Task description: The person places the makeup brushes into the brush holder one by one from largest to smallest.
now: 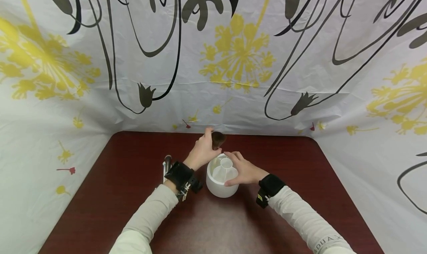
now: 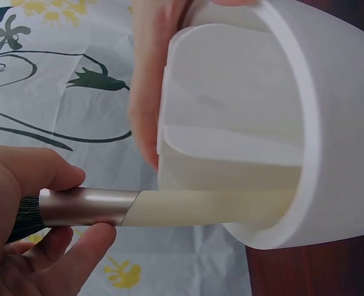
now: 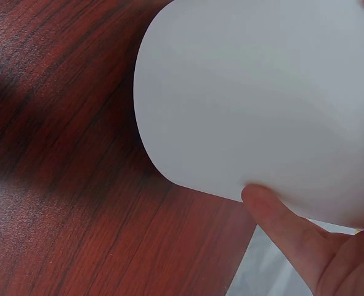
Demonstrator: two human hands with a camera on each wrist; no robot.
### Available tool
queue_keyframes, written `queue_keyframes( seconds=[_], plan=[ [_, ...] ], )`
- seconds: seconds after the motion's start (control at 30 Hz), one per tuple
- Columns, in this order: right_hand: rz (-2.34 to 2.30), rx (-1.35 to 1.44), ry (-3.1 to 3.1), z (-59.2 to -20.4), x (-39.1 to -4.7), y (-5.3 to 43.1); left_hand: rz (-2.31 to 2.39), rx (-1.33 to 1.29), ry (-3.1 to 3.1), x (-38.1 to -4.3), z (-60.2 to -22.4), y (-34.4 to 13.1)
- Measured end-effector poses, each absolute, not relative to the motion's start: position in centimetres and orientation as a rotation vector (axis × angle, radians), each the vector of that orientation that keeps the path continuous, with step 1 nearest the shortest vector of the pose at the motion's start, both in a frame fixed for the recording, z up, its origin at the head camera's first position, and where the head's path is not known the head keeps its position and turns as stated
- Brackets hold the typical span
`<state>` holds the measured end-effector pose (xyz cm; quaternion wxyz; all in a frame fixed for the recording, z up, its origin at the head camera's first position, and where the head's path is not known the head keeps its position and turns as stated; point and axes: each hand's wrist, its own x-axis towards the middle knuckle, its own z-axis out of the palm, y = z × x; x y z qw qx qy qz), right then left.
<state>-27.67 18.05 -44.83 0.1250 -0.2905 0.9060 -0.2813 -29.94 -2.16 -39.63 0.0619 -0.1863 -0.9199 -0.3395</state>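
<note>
My left hand [image 1: 202,149] pinches a makeup brush [image 2: 89,206] by its rose-metal ferrule, the dark bristles [image 1: 218,138] upward. The brush's cream handle reaches down inside the rim of a round white brush holder [image 1: 221,189], its lower end hidden by the wall. Dividers [image 2: 231,145] and a central tube [image 1: 226,163] split the holder's inside into compartments. My right hand [image 1: 246,169] grips the holder from the right, fingers over the far rim and thumb on the near side. In the right wrist view a finger [image 3: 265,206] lies along the smooth white wall.
Several more brushes [image 1: 168,160] lie on the dark red wooden table [image 1: 133,165] left of the holder, partly covered by the left wrist. A white cloth with yellow and grey flowers [image 1: 240,54] hangs behind the table and along both sides.
</note>
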Motion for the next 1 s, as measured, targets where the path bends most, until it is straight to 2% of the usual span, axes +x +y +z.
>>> queue_keyframes(
  seconds=[1.0],
  plan=[
    [-0.784,-0.851,2.671,-44.8,-27.7,18.0,-1.065,-0.604,-2.785,-29.4,-42.3,-2.2]
  ],
)
